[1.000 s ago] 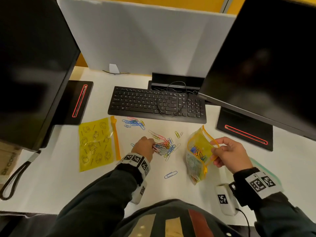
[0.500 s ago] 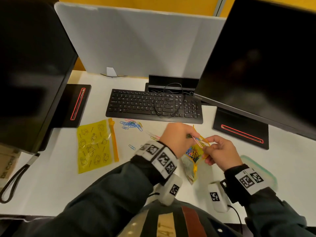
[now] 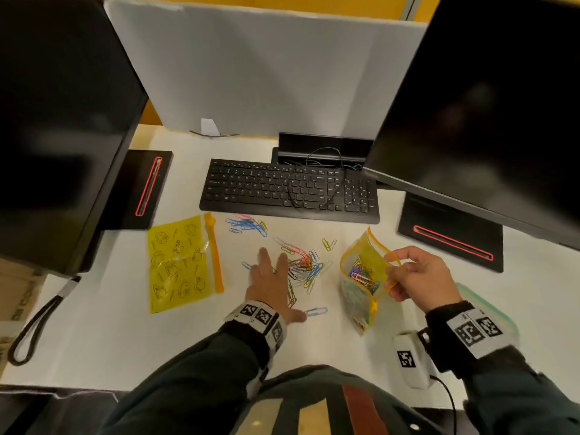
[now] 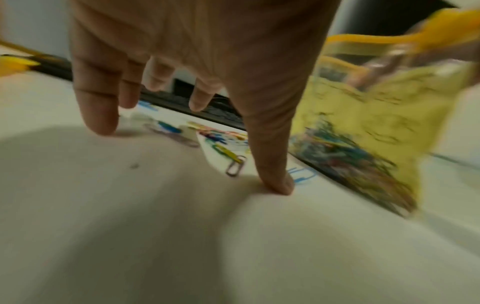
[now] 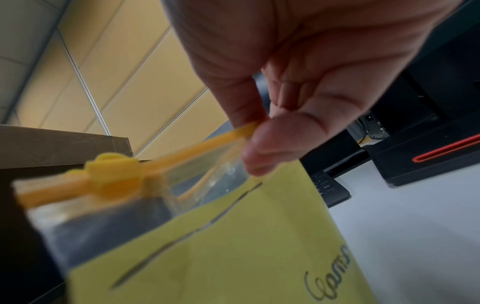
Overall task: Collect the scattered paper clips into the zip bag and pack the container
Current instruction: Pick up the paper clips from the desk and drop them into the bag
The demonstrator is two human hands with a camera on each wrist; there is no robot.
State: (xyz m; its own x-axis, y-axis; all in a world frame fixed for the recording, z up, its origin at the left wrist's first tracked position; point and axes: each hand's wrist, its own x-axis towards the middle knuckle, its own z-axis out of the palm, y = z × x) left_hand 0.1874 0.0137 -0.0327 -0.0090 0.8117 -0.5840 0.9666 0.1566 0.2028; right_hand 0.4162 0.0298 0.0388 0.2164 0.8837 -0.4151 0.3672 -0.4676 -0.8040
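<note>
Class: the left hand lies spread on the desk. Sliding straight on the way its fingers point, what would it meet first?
Probably the blue paper clips before the keyboard; the left hand points that way.

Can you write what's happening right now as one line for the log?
left hand: open, spread on table beside loose paper clips | right hand: pinches open zip bag rim | bag: partly filled | second zip bag: flat, left

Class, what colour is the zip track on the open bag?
Orange-yellow zip track, clearest in the right wrist view.

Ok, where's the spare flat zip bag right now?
In the head view the spare flat zip bag lies on the desk left of the left hand, below the keyboard's left end.
</note>
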